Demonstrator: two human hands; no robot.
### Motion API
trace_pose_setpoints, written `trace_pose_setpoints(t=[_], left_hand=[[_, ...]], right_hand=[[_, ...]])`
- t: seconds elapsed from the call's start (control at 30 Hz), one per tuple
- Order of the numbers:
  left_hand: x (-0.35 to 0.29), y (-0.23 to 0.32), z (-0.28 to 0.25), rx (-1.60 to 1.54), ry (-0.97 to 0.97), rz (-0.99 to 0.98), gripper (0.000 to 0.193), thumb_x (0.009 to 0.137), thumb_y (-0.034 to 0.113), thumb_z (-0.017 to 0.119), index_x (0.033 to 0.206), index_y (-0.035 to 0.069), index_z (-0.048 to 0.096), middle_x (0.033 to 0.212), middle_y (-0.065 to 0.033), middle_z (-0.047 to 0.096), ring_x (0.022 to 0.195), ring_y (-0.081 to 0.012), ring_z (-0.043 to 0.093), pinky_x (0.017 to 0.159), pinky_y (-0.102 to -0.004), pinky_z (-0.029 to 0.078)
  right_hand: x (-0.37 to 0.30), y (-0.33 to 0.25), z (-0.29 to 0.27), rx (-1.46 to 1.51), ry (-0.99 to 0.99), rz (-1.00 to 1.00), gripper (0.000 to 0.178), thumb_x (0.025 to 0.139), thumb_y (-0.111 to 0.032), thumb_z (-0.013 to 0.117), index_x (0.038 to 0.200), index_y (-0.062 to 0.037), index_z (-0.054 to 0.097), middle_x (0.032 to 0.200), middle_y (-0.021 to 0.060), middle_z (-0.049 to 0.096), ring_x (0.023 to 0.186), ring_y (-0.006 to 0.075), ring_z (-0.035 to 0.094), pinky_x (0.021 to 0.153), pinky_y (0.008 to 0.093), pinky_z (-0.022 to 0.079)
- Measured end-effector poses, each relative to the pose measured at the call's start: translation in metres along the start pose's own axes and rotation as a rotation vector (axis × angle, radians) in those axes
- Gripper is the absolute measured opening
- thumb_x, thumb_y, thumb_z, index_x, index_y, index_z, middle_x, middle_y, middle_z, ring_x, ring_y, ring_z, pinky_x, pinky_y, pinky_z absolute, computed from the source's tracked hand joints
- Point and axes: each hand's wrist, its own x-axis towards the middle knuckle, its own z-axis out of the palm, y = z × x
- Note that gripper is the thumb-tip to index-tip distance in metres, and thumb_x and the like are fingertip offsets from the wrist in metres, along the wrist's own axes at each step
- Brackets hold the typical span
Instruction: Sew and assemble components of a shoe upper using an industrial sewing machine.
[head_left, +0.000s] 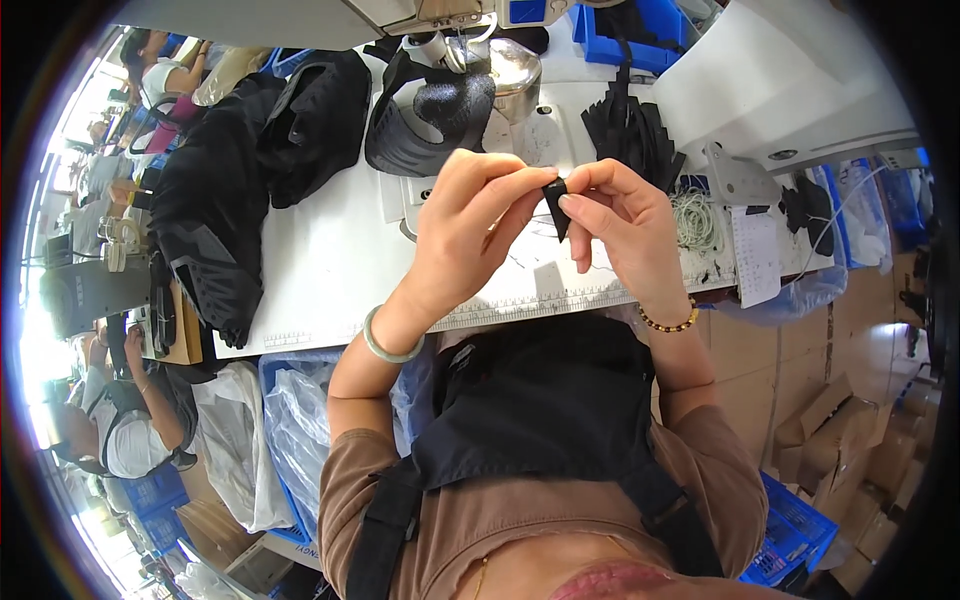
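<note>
Between my two hands, above the white sewing table, is a short black strip of webbing, bent over with a pointed end hanging down. My left hand pinches its upper left side with thumb and fingertips. From the other side, my right hand grips it between thumb and forefinger. Just beyond my left hand, a black mesh-textured piece lies under the sewing machine head. A bundle of black straps rests behind my right hand.
Black fabric pieces are heaped along the table's left side. Tangled pale thread and a paper sheet lie at the right. A blue bin stands at the back. Open cardboard boxes sit on the floor. Other people work at the far left.
</note>
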Motion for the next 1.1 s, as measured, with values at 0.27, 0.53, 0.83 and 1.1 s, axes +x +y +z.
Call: trace_pose_setpoints(t=[0.27, 0.53, 0.83, 1.1], left_hand=[[-0.006, 0.004, 0.003, -0.528, -0.003, -0.470, 0.017, 0.075, -0.003, 0.064, 0.091, 0.002, 0.064, 0.076, -0.0037, 0.059, 0.063, -0.0081, 0.054, 0.059, -0.0213, 0.045], [-0.007, -0.003, 0.008, -0.454, 0.008, -0.482, 0.011, 0.074, -0.003, 0.065, 0.084, 0.001, 0.062, 0.073, -0.0038, 0.058, 0.061, -0.0086, 0.055, 0.056, -0.0217, 0.044], [-0.009, -0.009, 0.001, -0.558, 0.077, -0.536, 0.004, 0.078, 0.000, 0.063, 0.082, 0.000, 0.062, 0.072, -0.0032, 0.057, 0.064, -0.0068, 0.053, 0.058, -0.0222, 0.044], [-0.021, 0.004, 0.002, -0.677, 0.187, -0.743, 0.004, 0.082, 0.001, 0.061, 0.082, -0.001, 0.059, 0.077, -0.0013, 0.059, 0.070, -0.0048, 0.056, 0.060, -0.0200, 0.045]], right_hand=[[0.004, 0.020, 0.012, -0.167, 0.068, -0.187, 0.012, 0.087, 0.000, 0.057, 0.098, 0.0022, 0.052, 0.079, 0.0060, 0.060, 0.063, 0.0074, 0.058, 0.053, 0.0202, 0.049], [0.012, 0.016, 0.012, -0.203, 0.049, -0.190, 0.011, 0.088, 0.000, 0.056, 0.098, 0.0031, 0.053, 0.080, 0.0077, 0.061, 0.063, 0.0090, 0.060, 0.055, 0.0211, 0.051], [0.024, 0.019, 0.022, -0.397, 0.136, -0.219, 0.008, 0.085, 0.003, 0.057, 0.093, 0.0010, 0.057, 0.083, 0.0049, 0.062, 0.063, 0.0066, 0.057, 0.054, 0.0192, 0.047], [0.020, 0.031, 0.029, -0.375, 0.051, -0.186, 0.026, 0.089, -0.001, 0.051, 0.114, -0.0041, 0.045, 0.085, 0.0069, 0.056, 0.061, 0.0043, 0.049, 0.048, 0.0151, 0.039]])
